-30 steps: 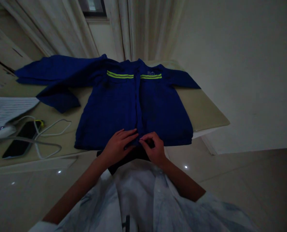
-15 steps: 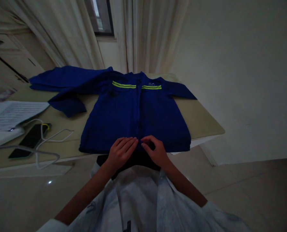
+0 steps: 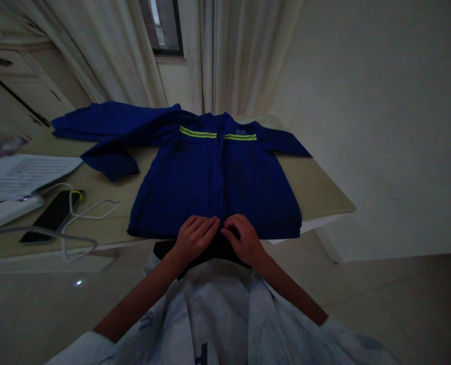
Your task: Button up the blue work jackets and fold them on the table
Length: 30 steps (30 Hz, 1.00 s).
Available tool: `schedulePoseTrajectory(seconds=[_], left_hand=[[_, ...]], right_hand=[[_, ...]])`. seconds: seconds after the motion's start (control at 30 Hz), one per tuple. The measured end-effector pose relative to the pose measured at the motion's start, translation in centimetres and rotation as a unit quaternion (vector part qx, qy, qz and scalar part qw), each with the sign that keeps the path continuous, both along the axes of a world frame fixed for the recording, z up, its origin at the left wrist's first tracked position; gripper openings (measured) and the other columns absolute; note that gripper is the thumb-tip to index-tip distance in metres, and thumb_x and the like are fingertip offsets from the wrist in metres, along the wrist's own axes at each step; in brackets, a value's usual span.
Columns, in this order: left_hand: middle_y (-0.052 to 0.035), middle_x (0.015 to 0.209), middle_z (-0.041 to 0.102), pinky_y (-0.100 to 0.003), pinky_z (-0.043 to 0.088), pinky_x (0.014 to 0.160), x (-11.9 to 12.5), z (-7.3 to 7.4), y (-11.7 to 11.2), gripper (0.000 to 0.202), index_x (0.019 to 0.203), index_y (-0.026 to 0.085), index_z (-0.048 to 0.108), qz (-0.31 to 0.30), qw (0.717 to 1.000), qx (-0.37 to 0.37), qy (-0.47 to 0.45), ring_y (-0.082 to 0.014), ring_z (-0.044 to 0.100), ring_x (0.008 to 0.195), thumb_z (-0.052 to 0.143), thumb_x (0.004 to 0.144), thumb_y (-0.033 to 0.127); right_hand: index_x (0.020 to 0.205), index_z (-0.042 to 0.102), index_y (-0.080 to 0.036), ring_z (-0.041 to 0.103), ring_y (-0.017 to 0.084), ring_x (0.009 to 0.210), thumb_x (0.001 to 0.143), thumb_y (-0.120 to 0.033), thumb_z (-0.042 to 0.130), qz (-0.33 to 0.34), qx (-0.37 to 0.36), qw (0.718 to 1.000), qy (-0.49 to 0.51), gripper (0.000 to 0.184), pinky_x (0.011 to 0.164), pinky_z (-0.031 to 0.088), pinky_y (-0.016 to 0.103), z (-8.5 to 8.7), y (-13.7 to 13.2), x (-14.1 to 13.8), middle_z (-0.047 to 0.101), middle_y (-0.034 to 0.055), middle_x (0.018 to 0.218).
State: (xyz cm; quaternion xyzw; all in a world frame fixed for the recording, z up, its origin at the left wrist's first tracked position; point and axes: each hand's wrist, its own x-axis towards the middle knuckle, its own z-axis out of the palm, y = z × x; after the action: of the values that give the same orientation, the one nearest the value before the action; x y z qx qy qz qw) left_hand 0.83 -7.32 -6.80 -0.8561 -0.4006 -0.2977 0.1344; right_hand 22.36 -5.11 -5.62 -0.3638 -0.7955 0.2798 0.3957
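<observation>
A blue jacket (image 3: 187,177) with yellow-green stripes across the chest lies spread out on the table, its front facing up and its collar at the far side. My left hand (image 3: 195,235) is at the middle of the bottom hem, fingers pressed together and closed on the jacket's front edge. Just beside it, my right hand (image 3: 242,238) pinches the same spot with thumb and forefinger. The fingertips of both hands nearly meet at the lower end of the front opening. What exactly lies between the fingertips is small and dark.
The table (image 3: 324,195) has a cream cover. At left lie printed papers (image 3: 28,175), a white power strip (image 3: 10,212), a dark phone (image 3: 50,218) and a looping white cable (image 3: 90,216). Curtains (image 3: 244,56) hang behind, and a wall (image 3: 381,126) stands at right.
The whole view has shifted slightly. My right thumb and forefinger have drawn closer together at the hem, while my left hand stays in nearly the same place. The jacket lies as before.
</observation>
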Motion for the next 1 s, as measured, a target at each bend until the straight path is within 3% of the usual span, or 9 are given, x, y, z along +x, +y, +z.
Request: schedulePoseTrajectory(seconds=[0.17, 0.33, 0.43, 0.57, 0.7, 0.8, 0.87, 0.9, 1.0], left_hand=[[-0.0093, 0.118, 0.079, -0.039, 0.055, 0.080, -0.2, 0.1, 0.0, 0.034, 0.128, 0.021, 0.069, 0.002, 1.000, 0.002, -0.005, -0.0218, 0.075, 0.094, 0.050, 0.103, 0.011], [-0.0093, 0.116, 0.079, -0.038, 0.054, 0.080, -0.2, 0.6, 0.1, 0.033, 0.126, 0.021, 0.070, 0.001, 1.000, 0.020, 0.016, -0.0217, 0.073, 0.095, 0.049, 0.102, 0.011], [-0.0104, 0.109, 0.079, -0.040, 0.053, 0.078, 0.0, 0.4, 0.8, 0.031, 0.121, 0.019, 0.072, 0.051, 0.998, -0.007, 0.030, -0.0231, 0.072, 0.089, 0.050, 0.101, 0.012], [-0.0106, 0.105, 0.078, -0.042, 0.054, 0.081, -0.3, 0.7, 1.8, 0.026, 0.113, 0.019, 0.075, 0.109, 0.989, -0.101, -0.004, -0.0258, 0.071, 0.092, 0.055, 0.098, 0.012], [-0.0041, 0.099, 0.078, -0.035, 0.056, 0.082, -2.2, 3.9, 1.5, 0.013, 0.103, 0.025, 0.076, 0.050, 0.944, -0.319, -0.075, -0.0220, 0.073, 0.092, 0.065, 0.096, 0.026], [-0.0012, 0.108, 0.079, -0.029, 0.058, 0.080, -4.2, 7.5, 2.4, 0.025, 0.116, 0.029, 0.075, -0.105, 0.859, -0.494, -0.081, -0.0191, 0.075, 0.095, 0.068, 0.095, 0.040], [-0.0017, 0.111, 0.080, -0.028, 0.058, 0.079, -5.1, 9.3, 5.0, 0.032, 0.125, 0.030, 0.073, -0.148, 0.827, -0.535, -0.086, -0.0187, 0.076, 0.094, 0.061, 0.099, 0.044], [-0.0022, 0.111, 0.080, -0.028, 0.058, 0.078, -5.4, 9.8, 7.1, 0.033, 0.126, 0.030, 0.073, -0.136, 0.835, -0.524, -0.097, -0.0189, 0.076, 0.092, 0.057, 0.101, 0.045], [-0.0056, 0.107, 0.080, -0.033, 0.059, 0.079, -6.0, 9.8, 16.3, 0.034, 0.121, 0.025, 0.074, -0.029, 0.910, -0.393, -0.133, -0.0223, 0.075, 0.090, 0.057, 0.099, 0.044]], right_hand=[[0.104, 0.072, -0.024, 0.069, 0.025, 0.094, 0.096, -0.032, 0.073, -0.001, 0.055, 0.998, -0.004, 0.011, 0.088, 0.053, 0.044, -0.8, 0.2, 0.1, 0.076, 0.0074, 0.100], [0.088, 0.071, -0.024, 0.069, 0.020, 0.084, 0.099, -0.034, 0.069, 0.002, -0.031, 0.996, 0.080, 0.014, 0.082, 0.054, 0.038, 0.2, 0.8, 0.0, 0.075, 0.0030, 0.088], [0.086, 0.070, -0.024, 0.067, 0.020, 0.083, 0.100, -0.034, 0.067, 0.017, -0.047, 0.997, 0.066, 0.017, 0.082, 0.053, 0.037, 0.6, 0.4, -0.3, 0.073, 0.0028, 0.085], [0.089, 0.070, -0.024, 0.066, 0.021, 0.085, 0.101, -0.031, 0.064, 0.054, 0.000, 0.998, 0.040, 0.015, 0.084, 0.051, 0.039, 0.6, -0.7, -0.4, 0.073, 0.0042, 0.086], [0.090, 0.067, -0.024, 0.065, 0.020, 0.082, 0.102, -0.033, 0.060, 0.073, -0.007, 0.997, 0.024, 0.017, 0.077, 0.051, 0.036, 1.5, 0.0, 1.2, 0.070, 0.0035, 0.084], [0.096, 0.068, -0.025, 0.066, 0.019, 0.081, 0.101, -0.038, 0.063, 0.100, -0.011, 0.995, -0.029, 0.015, 0.074, 0.052, 0.033, 2.7, 3.3, 3.1, 0.070, 0.0023, 0.087], [0.107, 0.070, -0.025, 0.067, 0.019, 0.083, 0.100, -0.039, 0.067, 0.089, 0.012, 0.994, -0.064, 0.016, 0.077, 0.053, 0.033, 3.6, 7.2, 3.9, 0.072, 0.0027, 0.093], [0.110, 0.070, -0.024, 0.068, 0.019, 0.085, 0.099, -0.040, 0.068, 0.074, 0.027, 0.994, -0.080, 0.019, 0.079, 0.053, 0.033, 4.0, 9.8, 4.0, 0.072, 0.0034, 0.096], [0.108, 0.072, -0.022, 0.069, 0.020, 0.090, 0.098, -0.039, 0.068, 0.029, 0.059, 0.991, -0.113, 0.020, 0.084, 0.054, 0.034, 4.8, 19.1, 3.3, 0.074, 0.0057, 0.100]])
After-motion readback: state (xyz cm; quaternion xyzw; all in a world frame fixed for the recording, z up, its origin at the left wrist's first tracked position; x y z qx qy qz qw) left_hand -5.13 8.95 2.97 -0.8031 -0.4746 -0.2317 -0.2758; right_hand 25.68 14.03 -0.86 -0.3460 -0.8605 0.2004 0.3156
